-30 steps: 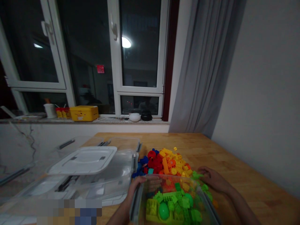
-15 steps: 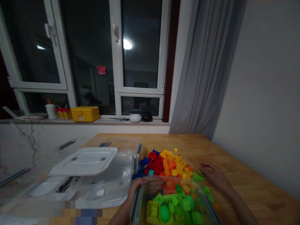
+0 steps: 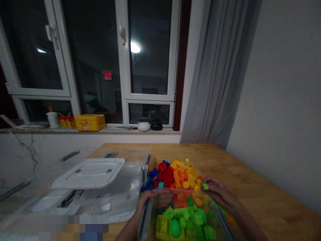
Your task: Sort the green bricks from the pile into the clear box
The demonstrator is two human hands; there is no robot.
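A clear plastic box (image 3: 222,219) with grey side clips stands at the near edge of the view, holding several green building blocks (image 3: 187,212) and a green egg shape (image 3: 175,228). My left hand (image 3: 146,199) is wrapped round the box's far left corner, its fingers showing through the clear wall. Just beyond the far right corner, my right hand (image 3: 218,191) pinches a small light-green building block (image 3: 205,186) at its fingertips. Behind the box lies a pile of red blocks (image 3: 166,175), yellow and orange blocks (image 3: 191,175) and blue blocks (image 3: 150,180).
Clear boxes (image 3: 130,174) and white lids (image 3: 87,174) are stacked on the left. A wooden table (image 3: 240,164) runs back to the wall under the window. On the sill stand a yellow box (image 3: 89,122), a white bowl (image 3: 144,126) and a black one (image 3: 156,125).
My right hand has moved left toward the box and now has a green block lifted in its fingers. Green pieces near it on the table are less visible. My left hand stays on the box.
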